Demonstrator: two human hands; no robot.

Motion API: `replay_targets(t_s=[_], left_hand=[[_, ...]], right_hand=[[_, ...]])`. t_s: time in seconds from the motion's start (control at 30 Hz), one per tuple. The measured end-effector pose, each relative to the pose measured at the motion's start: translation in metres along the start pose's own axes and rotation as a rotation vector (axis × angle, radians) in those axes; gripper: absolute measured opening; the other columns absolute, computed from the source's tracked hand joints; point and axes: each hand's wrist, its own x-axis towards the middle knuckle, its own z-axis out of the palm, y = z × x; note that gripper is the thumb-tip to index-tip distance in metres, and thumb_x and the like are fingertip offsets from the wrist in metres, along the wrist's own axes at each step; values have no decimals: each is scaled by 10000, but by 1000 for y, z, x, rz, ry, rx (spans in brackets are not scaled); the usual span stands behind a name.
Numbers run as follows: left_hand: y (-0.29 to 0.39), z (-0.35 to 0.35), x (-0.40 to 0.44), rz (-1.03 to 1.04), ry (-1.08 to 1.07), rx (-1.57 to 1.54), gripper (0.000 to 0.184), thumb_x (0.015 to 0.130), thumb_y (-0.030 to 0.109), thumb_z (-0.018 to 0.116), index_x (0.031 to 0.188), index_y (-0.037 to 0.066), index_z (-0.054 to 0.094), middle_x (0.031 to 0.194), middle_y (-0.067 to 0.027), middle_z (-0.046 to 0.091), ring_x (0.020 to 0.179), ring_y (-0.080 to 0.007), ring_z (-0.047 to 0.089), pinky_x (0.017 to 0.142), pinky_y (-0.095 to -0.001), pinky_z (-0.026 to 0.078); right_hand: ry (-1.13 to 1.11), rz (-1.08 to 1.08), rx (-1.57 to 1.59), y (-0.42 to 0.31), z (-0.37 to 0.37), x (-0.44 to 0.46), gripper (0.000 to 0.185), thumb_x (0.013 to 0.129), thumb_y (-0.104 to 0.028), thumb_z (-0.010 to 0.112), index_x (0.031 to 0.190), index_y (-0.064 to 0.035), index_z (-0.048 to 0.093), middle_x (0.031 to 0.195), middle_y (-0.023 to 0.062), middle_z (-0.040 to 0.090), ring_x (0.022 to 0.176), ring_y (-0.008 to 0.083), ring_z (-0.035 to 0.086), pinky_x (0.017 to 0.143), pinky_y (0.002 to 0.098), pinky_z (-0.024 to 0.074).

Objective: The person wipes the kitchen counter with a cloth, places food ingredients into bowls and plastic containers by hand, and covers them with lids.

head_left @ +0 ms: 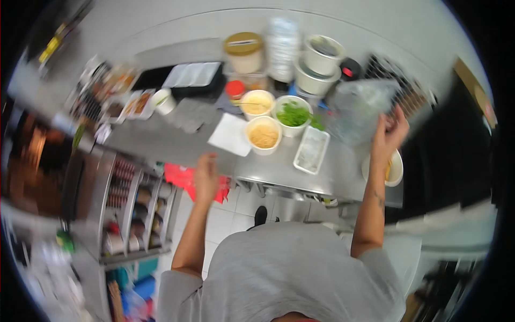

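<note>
My left hand (206,177) hangs in front of the steel table's edge, smeared by motion, so its fingers do not show clearly. My right hand (391,131) is raised at the right, fingers apart and slightly curled, with nothing visible in it. Close to it is a clear plastic bag (357,107); whether they touch I cannot tell. Below the right hand, partly behind the forearm, is a white bowl (396,169) with something yellow inside. A white sheet (229,134) lies nearest my left hand, beside a tub of pale yellow shreds (263,137).
On the steel table (161,137) stand a bowl of green leaves (293,114), a yellow-filled tub (257,103), a white tray (311,150) and a red-lidded jar (235,91). Behind rise stacked cups (282,48) and white tubs (319,80). A red bag (185,177) hangs below.
</note>
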Motion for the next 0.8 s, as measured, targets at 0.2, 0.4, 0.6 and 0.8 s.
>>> replay_targets(t_s=[0.2,0.4,0.6,0.8], left_hand=[[49,34,-170,-82,-500,258,274,772,223,659,973,64,560,975,-163,568,823,-347,572,664,-443,463],[-15,-10,-282,-601,-692,308,388,770,107,570,1153,153,536,1110,-202,520,851,-365,611,712,-441,496],[-76,-38,-332,-723,-1057,317,393,794,214,579,1186,213,551,1201,-146,515,1037,-339,557,810,-548,425],[-96,-109,-382,-707,-562,201,244,795,177,586,1030,115,598,1074,-168,533,1016,-313,558,790,-473,463]], right_hand=[[-417,-170,264,-69,20,-91,107,789,-11,634,832,0,536,855,110,527,833,241,482,767,329,397],[-1125,-136,533,-160,34,-208,257,768,-38,631,1021,-30,586,999,161,535,970,320,511,844,363,416],[-1953,-464,441,-192,31,-287,363,789,-157,644,1133,-64,574,1056,169,531,1037,343,501,888,357,412],[-2029,-635,452,-268,68,-387,312,805,-204,630,1087,-73,601,1038,150,562,982,325,536,838,382,444]])
